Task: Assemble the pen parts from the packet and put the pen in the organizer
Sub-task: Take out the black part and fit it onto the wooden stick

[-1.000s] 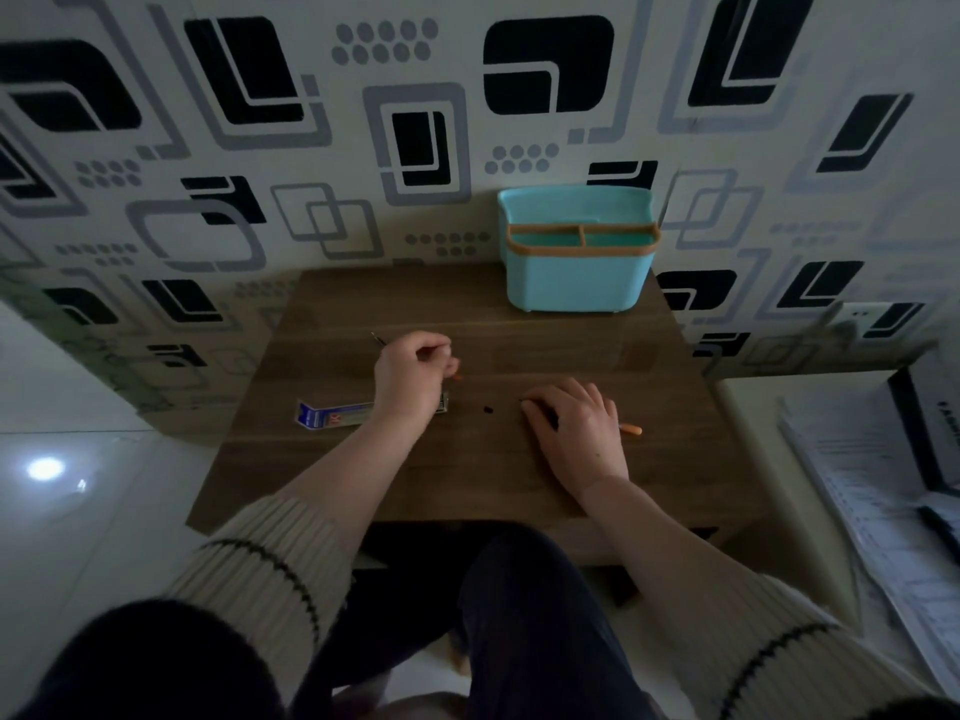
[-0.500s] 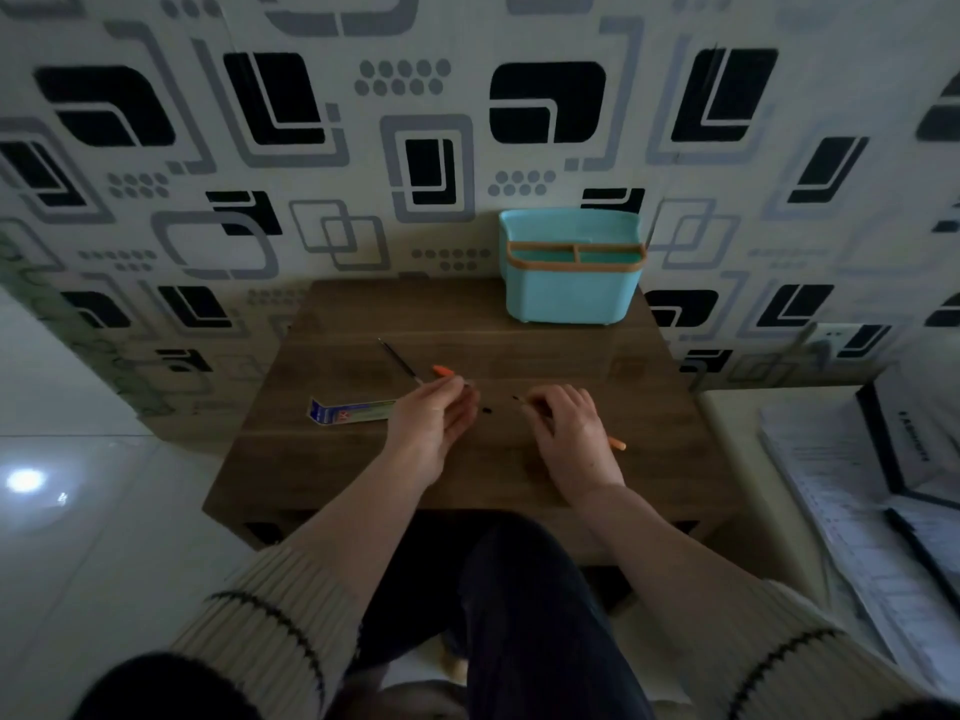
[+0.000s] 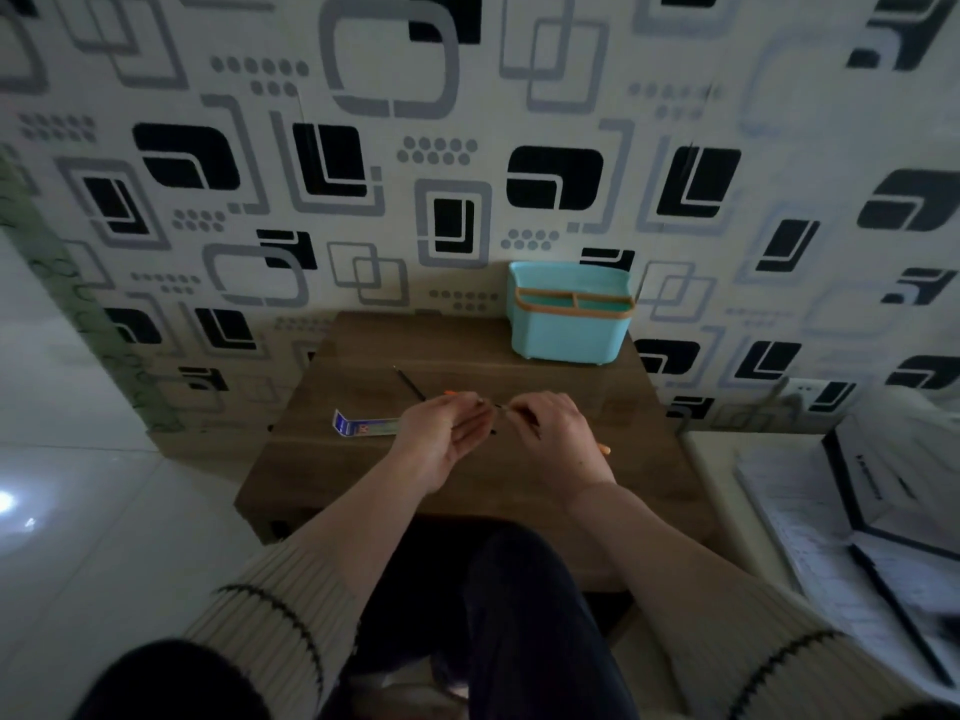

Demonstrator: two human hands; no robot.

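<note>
Hands have converged just right of the packet (image 3: 365,426): your left hand (image 3: 445,433) pinches a small part, right hand (image 3: 550,433) grips the orange barrel (image 3: 603,449); joining looks imminent.

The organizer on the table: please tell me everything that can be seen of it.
The organizer is a light blue box, plastic as it looks, with rounded corners and a raised back wall. An orange-brown band runs round its front rim and crosses over as a divider between two front compartments. It stands upright at the far right of the wooden table, near the patterned wall. Nothing shows inside it. No hand touches it.
</note>
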